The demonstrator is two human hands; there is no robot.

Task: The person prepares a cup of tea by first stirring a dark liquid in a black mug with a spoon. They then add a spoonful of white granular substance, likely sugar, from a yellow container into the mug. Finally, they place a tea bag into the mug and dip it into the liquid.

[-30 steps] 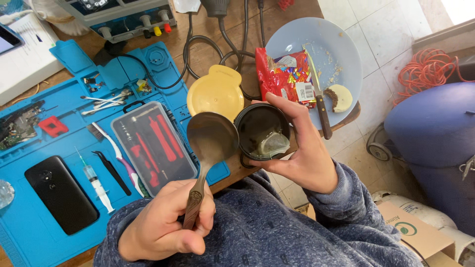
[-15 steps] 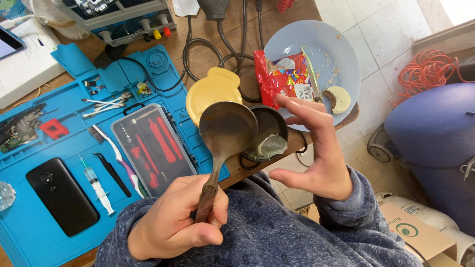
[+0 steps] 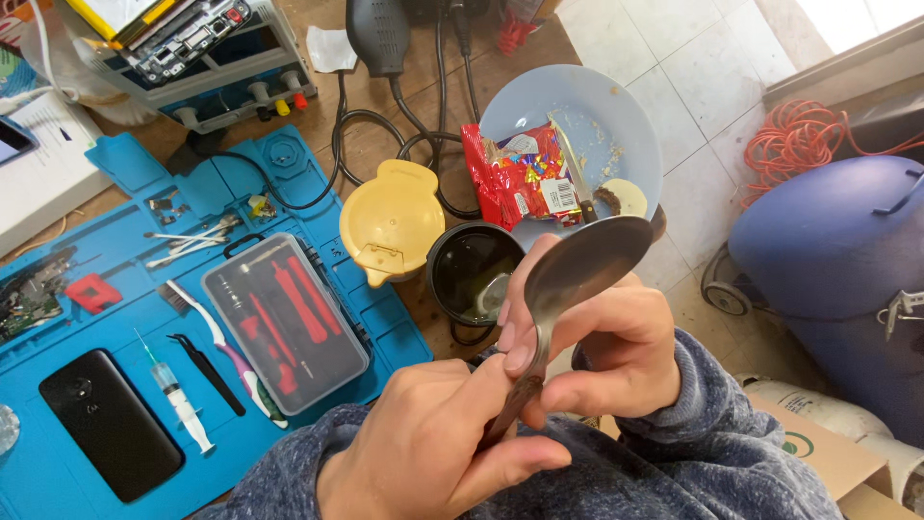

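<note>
A metal spoon (image 3: 587, 265) is up in front of me, its bowl tilted to the upper right. My left hand (image 3: 433, 453) grips its handle from below. My right hand (image 3: 602, 351) pinches the spoon's neck just under the bowl, fingers curled around it. Behind the hands, a dark round cup (image 3: 472, 274) with a little liquid stands on the wooden table edge, apart from both hands. A yellow lid (image 3: 390, 221) lies just left of the cup.
A pale blue plate (image 3: 616, 116) holds a red snack packet (image 3: 515, 173) and a knife. On the blue work mat (image 3: 125, 164) lie a black phone (image 3: 111, 424), a syringe, tweezers, a toothbrush and a clear tool case (image 3: 284, 318). Cables run behind; a blue barrel (image 3: 837, 260) stands on the floor at right.
My right hand has let go of the dark cup and closed on the spoon's neck. The spoon has swung right and up, away from the cup.
</note>
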